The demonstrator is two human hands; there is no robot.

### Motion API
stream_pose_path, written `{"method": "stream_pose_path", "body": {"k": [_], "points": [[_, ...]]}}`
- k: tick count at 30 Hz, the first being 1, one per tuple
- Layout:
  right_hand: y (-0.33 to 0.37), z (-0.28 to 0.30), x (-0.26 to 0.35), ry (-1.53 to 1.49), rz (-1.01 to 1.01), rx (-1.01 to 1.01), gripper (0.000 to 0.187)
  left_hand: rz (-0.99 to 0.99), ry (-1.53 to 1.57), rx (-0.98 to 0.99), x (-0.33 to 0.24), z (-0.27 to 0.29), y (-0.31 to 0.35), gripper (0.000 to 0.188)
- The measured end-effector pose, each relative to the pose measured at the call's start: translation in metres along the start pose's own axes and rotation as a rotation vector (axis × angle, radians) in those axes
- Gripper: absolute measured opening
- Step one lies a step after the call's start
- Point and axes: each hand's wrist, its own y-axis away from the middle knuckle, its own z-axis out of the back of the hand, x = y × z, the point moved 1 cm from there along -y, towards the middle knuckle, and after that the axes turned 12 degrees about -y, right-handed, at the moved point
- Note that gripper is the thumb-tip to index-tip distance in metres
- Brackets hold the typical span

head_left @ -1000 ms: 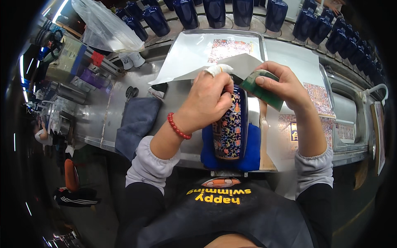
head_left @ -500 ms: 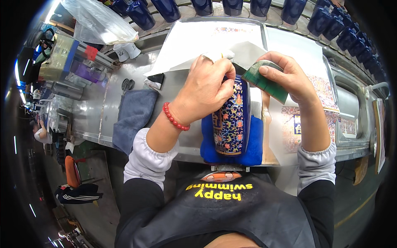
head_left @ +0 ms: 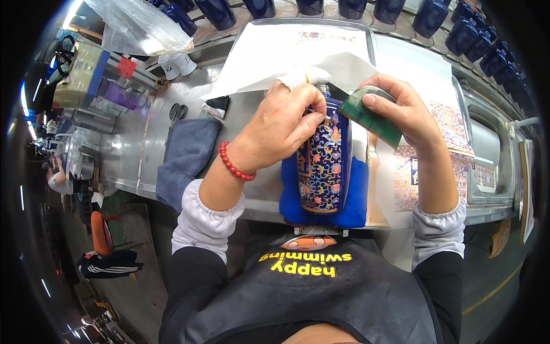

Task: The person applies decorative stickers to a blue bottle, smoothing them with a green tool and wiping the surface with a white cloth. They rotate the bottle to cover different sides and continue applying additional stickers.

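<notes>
A dark blue bottle (head_left: 324, 172) with a colourful floral pattern lies on a blue cloth pad (head_left: 356, 195), its neck pointing away from me. My left hand (head_left: 283, 120), with a red bead bracelet on its wrist, is closed in a pinch over the bottle's upper left part. What its fingertips hold, if anything, is too small to make out. A crumpled white cloth (head_left: 312, 76) shows at the far side of its knuckles. Between the thumb and fingers of my right hand (head_left: 401, 106) is a green flat scraper (head_left: 375, 120), just right of the bottle's shoulder.
Patterned transfer sheets (head_left: 404, 178) lie to the right, near a metal sink (head_left: 481, 143). A white sheet (head_left: 275, 51) covers a tray beyond the bottle. At left are a grey-blue cloth (head_left: 189, 155) and scissors (head_left: 178, 112). Several blue bottles (head_left: 389, 8) line the back.
The view has shifted slightly. My left hand has drawn a little left and toward me, showing more of the bottle's neck. The scraper stays in my right hand, beside the bottle.
</notes>
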Motion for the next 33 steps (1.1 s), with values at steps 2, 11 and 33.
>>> {"method": "stream_pose_path", "body": {"k": [2, 11, 33], "points": [[0.000, -0.003, -0.001, -0.016, 0.014, 0.000, 0.034, -0.026, 0.001, -0.017, 0.001, 0.000, 0.001, 0.007], [0.005, -0.013, 0.002, 0.123, 0.073, 0.046, 0.033, 0.006, 0.062, -0.044, 0.001, 0.002, 0.010, 0.011], [0.015, -0.026, 0.008, 0.289, 0.155, -0.028, 0.030, -0.088, -0.099, -0.219, -0.013, -0.005, 0.019, 0.019]]}}
